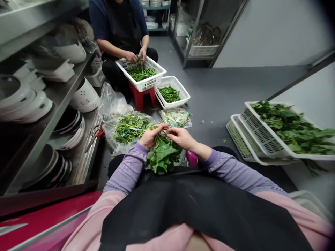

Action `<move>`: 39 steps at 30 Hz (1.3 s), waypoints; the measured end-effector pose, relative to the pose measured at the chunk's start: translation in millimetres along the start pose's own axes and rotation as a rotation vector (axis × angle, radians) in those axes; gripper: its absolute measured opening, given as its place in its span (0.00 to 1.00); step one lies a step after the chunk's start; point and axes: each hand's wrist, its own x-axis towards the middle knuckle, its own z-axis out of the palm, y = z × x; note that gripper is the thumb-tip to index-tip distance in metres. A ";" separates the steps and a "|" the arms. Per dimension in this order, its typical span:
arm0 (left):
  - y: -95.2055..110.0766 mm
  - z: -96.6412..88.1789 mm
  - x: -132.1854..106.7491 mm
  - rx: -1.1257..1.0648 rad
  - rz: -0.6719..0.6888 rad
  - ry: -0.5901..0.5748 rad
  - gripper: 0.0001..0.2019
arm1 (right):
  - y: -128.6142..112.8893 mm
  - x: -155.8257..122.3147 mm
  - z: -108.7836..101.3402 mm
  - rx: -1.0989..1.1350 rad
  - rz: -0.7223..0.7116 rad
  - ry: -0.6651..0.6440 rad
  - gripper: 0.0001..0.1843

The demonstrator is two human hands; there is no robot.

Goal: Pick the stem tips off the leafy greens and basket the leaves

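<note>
A bunch of leafy greens (163, 157) hangs over my lap, its broad leaves pointing down toward the black apron (193, 198). My left hand (149, 136) is wrapped round the stems from the left, fingers reaching across behind them. On the other side, my right hand (181, 137) pinches at the stem ends; whether a single stem lies between its fingertips is too small to make out. Just beyond my hands, a pile of cut stems (131, 127) rests on clear plastic on the floor. Beside it lies a plastic bag with pale stems (178, 118).
Stacked white baskets hold leafy greens (288, 129) at right. A co-worker (120, 31) handles green vegetables in a white basket (149, 83) on a red stool (138, 97). Another white basket (184, 99) stands beside it. Shelves with dishes (62, 132) and red-handled scissors (94, 134) line the left.
</note>
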 end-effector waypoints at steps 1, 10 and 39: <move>-0.7 -1.2 1.2 0.024 -0.012 0.015 0.15 | 1.0 -0.3 -2.2 -0.014 0.019 -0.030 0.12; 0.7 1.9 -0.9 0.248 0.074 0.019 0.15 | -1.5 -5.4 -17.3 -0.098 0.126 -0.122 0.11; 8.7 2.0 -5.9 0.330 0.090 0.015 0.15 | -12.2 -6.6 -14.5 0.063 0.054 -0.338 0.10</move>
